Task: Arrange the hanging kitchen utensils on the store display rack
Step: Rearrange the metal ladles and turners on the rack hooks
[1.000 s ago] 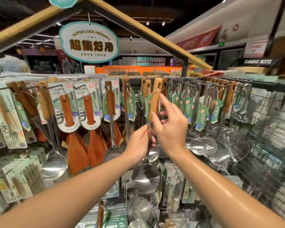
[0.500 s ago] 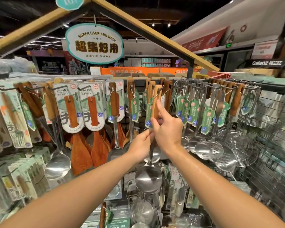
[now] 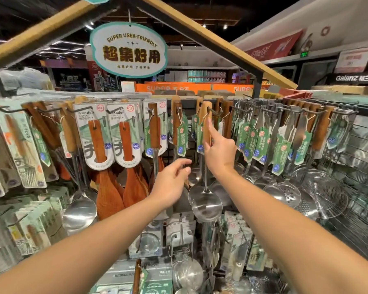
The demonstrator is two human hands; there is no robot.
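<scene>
The ladle (image 3: 206, 158) hangs vertical from its rack hook (image 3: 213, 111), its wooden handle touching the right hand (image 3: 220, 154) fingers, extended, not gripping; the left hand (image 3: 170, 185), relaxed, empty, sits lower-left.

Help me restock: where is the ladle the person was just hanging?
The ladle hangs at centre frame on a hook, below the oval sign, its wooden handle at the right hand.

Two bare, sleeveless forearms (image 3: 106, 236)
</scene>
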